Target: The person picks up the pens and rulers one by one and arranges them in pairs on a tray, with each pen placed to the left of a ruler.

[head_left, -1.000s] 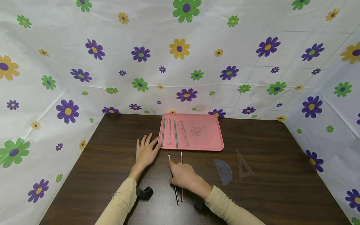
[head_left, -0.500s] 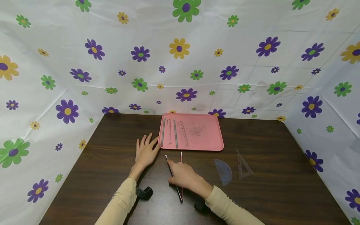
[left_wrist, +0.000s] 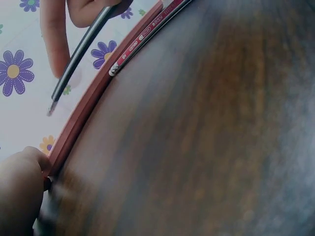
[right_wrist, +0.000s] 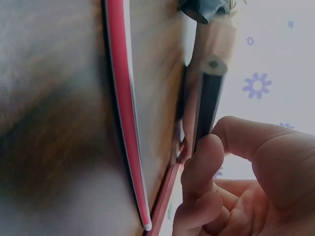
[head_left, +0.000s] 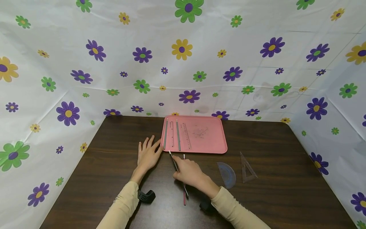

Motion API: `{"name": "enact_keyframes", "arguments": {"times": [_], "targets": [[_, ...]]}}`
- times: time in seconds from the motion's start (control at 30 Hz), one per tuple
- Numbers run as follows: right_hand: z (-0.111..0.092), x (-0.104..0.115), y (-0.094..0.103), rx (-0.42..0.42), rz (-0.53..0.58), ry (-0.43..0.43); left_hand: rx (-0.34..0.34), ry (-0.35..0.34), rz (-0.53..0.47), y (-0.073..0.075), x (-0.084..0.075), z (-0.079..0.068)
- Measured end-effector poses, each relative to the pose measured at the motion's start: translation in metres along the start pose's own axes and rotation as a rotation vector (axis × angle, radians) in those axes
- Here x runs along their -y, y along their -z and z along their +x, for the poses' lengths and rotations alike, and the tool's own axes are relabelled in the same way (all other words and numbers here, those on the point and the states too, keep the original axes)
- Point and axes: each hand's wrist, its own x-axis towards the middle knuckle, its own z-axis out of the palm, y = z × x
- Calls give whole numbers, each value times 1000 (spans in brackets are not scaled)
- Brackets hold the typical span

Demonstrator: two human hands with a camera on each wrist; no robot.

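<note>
moved forward to the pink tray point(head_left: 211, 143) since half a second ago: black pencil point(head_left: 173, 161), pinched by thumb and fingers of the right hand point(head_left: 190, 173); now clear of the bench point(head_left: 271, 152), so apparently picked up and free to be carried. from left to right: left hand point(head_left: 148, 157), fingers spread wide, thumb against the tray's near left corner; on the tray, green pencil point(head_left: 166, 135), ruler point(head_left: 172, 133), second green pencil point(head_left: 178, 136), second ruler point(head_left: 186, 136), all lengthwise near to far. next, black pencil, white end pointing far and leftward, at the near rim in the head view; blunt end back toward the near side, rightward; long axis slanted across a red pencil point(head_left: 184, 199) lying below. farther right on the bench, protractor point(head_left: 227, 175), then triangle point(head_left: 244, 168).
</note>
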Motion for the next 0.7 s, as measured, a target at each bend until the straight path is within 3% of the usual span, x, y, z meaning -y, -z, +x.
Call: {"name": "enact_keyframes", "arguments": {"times": [0.7], "targets": [[7,-24,19,-176,52,-46,-12,-4,-17,-1,0,0]]}}
